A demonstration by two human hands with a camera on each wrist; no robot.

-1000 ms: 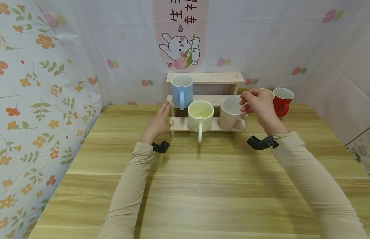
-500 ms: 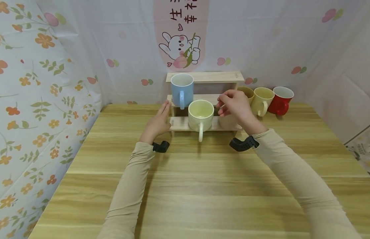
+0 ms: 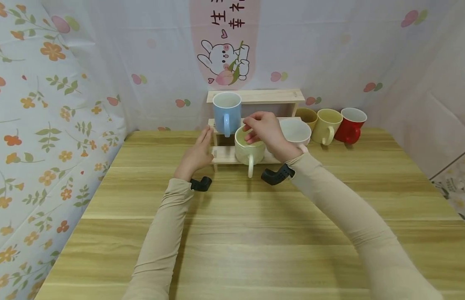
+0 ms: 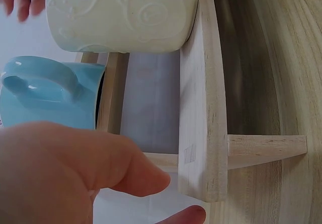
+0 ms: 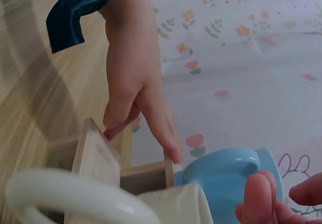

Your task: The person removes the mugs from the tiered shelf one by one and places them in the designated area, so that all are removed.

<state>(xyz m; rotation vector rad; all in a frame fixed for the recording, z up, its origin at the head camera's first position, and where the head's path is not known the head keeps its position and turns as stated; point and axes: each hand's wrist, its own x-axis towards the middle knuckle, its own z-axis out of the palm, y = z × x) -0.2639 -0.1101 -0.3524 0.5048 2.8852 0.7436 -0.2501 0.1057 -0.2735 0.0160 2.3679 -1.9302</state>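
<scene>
My left hand (image 3: 194,156), fingers straight, is at the left end of the stepped wooden rack (image 3: 270,96); its thumb (image 4: 136,171) lies close to the lower shelf in the left wrist view. Over the rim of a pale green mug (image 3: 250,155) hovers my right hand (image 3: 267,131), fingers loosely bent, with nothing held. That mug stands on the lowest shelf, handle to the front, and has an embossed bear. A light blue mug (image 3: 227,111) sits on the middle shelf at left. Right of the green one is a pinkish-white mug (image 3: 295,132), partly hidden by my right wrist.
Beyond the rack's right end, a mustard mug (image 3: 307,117), a yellow mug (image 3: 328,125) and a red mug (image 3: 351,127) stand in a row. A printed cloth (image 3: 153,62) hangs behind the wood-grain table (image 3: 232,233).
My right hand has moved left, from beside the pinkish-white mug across it to above the pale green mug. The left hand stays at the rack's left end, and the mugs stand where they were.
</scene>
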